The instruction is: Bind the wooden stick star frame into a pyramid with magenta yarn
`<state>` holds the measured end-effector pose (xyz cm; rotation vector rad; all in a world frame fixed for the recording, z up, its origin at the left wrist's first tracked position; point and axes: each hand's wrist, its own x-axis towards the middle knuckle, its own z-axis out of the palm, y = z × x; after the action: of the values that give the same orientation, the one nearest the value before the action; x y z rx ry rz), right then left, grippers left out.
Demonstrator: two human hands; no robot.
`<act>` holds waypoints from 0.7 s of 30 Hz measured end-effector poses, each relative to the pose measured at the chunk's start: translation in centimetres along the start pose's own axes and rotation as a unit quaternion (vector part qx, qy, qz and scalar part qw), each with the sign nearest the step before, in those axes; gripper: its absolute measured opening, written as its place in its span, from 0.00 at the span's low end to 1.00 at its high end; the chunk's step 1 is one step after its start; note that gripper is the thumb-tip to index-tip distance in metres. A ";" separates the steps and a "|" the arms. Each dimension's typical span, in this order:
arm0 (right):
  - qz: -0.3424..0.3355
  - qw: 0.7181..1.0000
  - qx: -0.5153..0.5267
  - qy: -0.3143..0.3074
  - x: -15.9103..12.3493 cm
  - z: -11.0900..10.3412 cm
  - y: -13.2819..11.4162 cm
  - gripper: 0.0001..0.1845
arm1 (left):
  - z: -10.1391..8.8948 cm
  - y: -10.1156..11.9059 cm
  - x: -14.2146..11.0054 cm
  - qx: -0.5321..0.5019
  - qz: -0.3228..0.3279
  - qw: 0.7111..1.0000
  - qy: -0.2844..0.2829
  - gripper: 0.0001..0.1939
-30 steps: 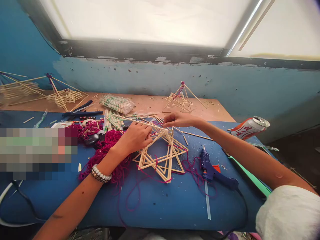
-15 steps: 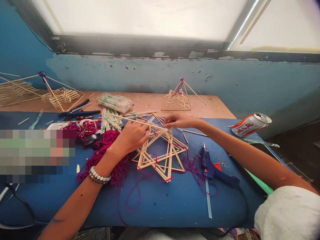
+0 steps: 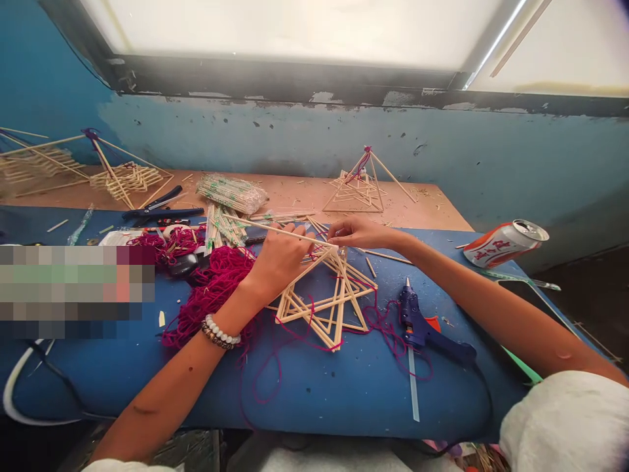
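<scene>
A star-shaped frame of thin wooden sticks (image 3: 339, 305), layered and tied with magenta yarn, lies on the blue table. One long wooden stick (image 3: 275, 228) slants across its far side, its right end at the frame's far corner. My left hand (image 3: 285, 257) is closed over the far left of the frame, behind that stick, its fingertips partly hidden. My right hand (image 3: 361, 234) pinches at the far corner, close to the stick's right end. A loose strand of yarn (image 3: 383, 328) trails right of the frame. The blue glue gun (image 3: 417, 324) lies beyond it.
A heap of magenta yarn (image 3: 211, 295) lies beside my left forearm. Behind are bagged sticks (image 3: 230, 193), dark pliers (image 3: 162, 213) and a stick pyramid (image 3: 354, 190); another stick structure (image 3: 128, 177) stands far left. A drink can (image 3: 506, 244) and a dark flat device (image 3: 525, 295) are at right.
My left hand has shifted slightly right along the stick, nearer my right hand. My right hand stays at the frame's far corner. The whole view has moved a little.
</scene>
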<state>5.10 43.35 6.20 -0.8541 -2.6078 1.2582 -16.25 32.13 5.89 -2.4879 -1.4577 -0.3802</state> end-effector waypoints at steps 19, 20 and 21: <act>-0.010 0.998 -0.061 0.011 -0.6 -0.3 0.9 0.18 | -1.0 -3.0 -2.0 -0.053 0.033 0.998 0.012 0.11; -0.013 0.998 -0.065 0.012 -0.6 -0.3 0.9 0.19 | -1.0 -3.2 -2.1 -0.054 0.034 0.998 0.004 0.11; -0.018 0.998 -0.067 0.011 -0.7 -0.3 1.0 0.19 | -1.1 -3.5 -2.2 -0.056 0.037 0.998 -0.005 0.12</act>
<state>6.20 43.73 5.75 -0.8339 -2.7021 1.0678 -20.45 31.60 6.38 -2.6270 -1.3808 -0.4474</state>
